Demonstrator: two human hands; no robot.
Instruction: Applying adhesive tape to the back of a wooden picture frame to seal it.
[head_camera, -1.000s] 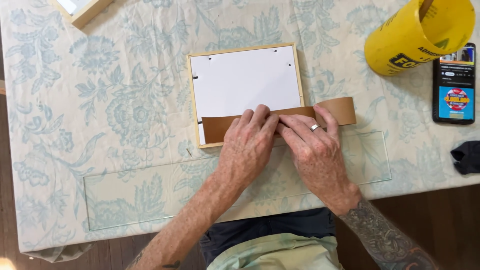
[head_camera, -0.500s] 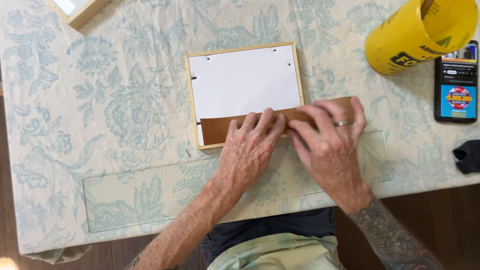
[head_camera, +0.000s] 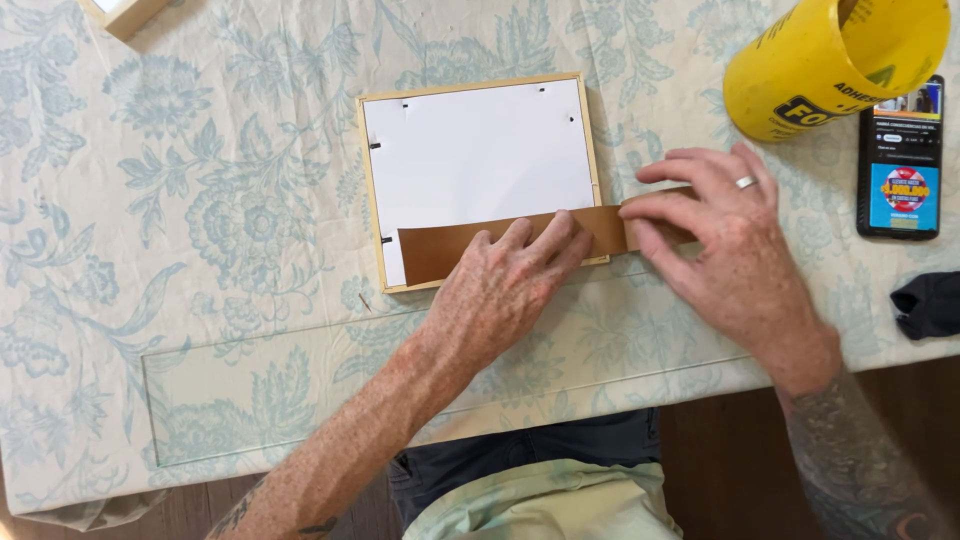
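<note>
A picture frame (head_camera: 480, 180) lies face down on the surface (head_camera: 200, 250), which is covered with a cloth of pale blue flowers, so its white backing sheet (head_camera: 480, 150) looks up at the camera. A strip of brown tape (head_camera: 470, 245) runs along the lower edge of the frame, half on the white sheet and half over the wooden rim — in this way it joins the two.

The left hand (head_camera: 505, 290) lies flat on the strip, fingers spread and pressing down near its right part; its grip is open, it holds nothing and only pins the tape against the frame. The right hand (head_camera: 725, 245), with a ring on one finger, is just beyond the right side of the frame. Its thumb and fingers are together on the free end of the tape, which goes past the rim, and this looks like a way to keep the strip straight and tight while the other hand flattens it.

A big yellow container (head_camera: 820, 70) lies tilted at the top right, well apart from the frame. Beside it a phone (head_camera: 900, 160) with a lit screen rests flat, and a dark cloth (head_camera: 930, 305) sits at the right edge. In the top left corner one sees a corner of a second wooden frame (head_camera: 125, 12).
</note>
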